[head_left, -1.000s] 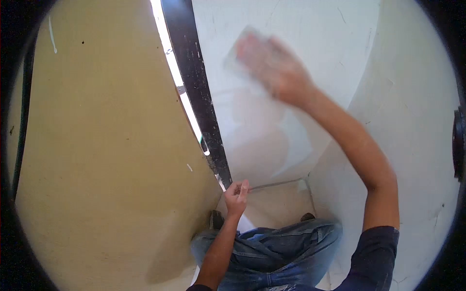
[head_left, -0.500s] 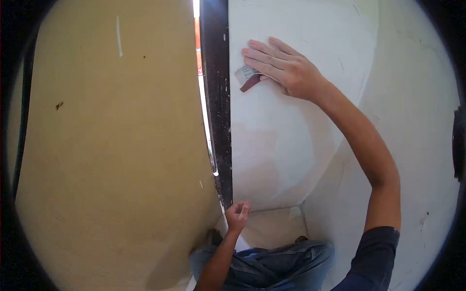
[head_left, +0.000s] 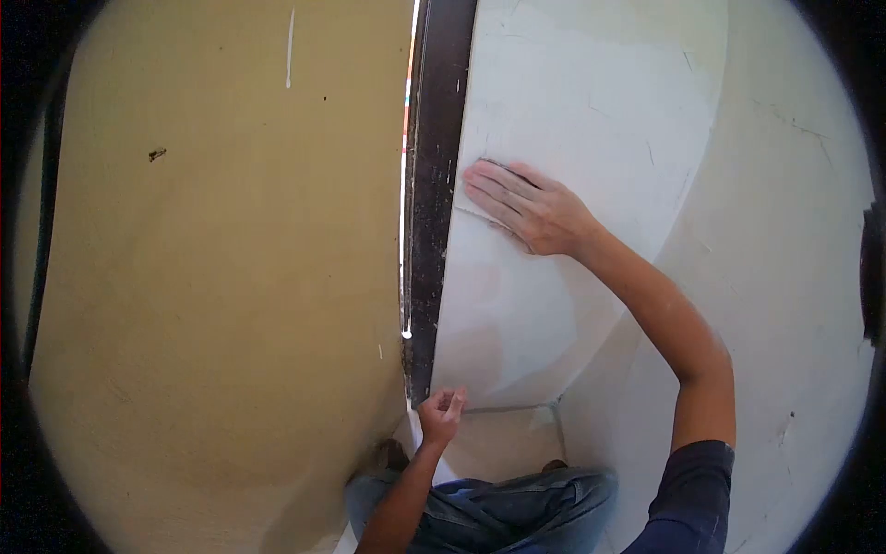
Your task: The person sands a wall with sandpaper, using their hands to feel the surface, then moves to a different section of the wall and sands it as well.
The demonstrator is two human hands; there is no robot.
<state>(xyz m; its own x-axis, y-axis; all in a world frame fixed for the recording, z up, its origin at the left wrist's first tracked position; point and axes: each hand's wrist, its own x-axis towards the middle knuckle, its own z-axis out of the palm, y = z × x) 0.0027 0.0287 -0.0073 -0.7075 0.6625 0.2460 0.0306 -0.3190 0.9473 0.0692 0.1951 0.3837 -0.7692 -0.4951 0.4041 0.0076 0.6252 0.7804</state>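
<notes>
My right hand (head_left: pixel 528 208) lies flat on the white wall strip (head_left: pixel 572 111), fingers pointing left and held together. Under the palm and fingers is a piece of sandpaper (head_left: pixel 480 216), with only its thin edges showing. The rest of the sheet is covered by the hand. Low in the view, my left hand (head_left: pixel 441 415) is curled closed near the foot of the dark door frame (head_left: pixel 427 268). I see nothing between its fingers.
A tan door panel (head_left: pixel 231 277) fills the left side, with a bright narrow gap along its edge. Another pale wall (head_left: pixel 766 277) meets the white strip at a corner on the right. My bent legs in jeans (head_left: pixel 517 508) are close below, over the floor (head_left: pixel 508 439).
My right hand has moved down the white wall with the sandpaper, which now lies mostly hidden beneath it. The view has shifted slightly. My left hand stays curled near the frame's foot.
</notes>
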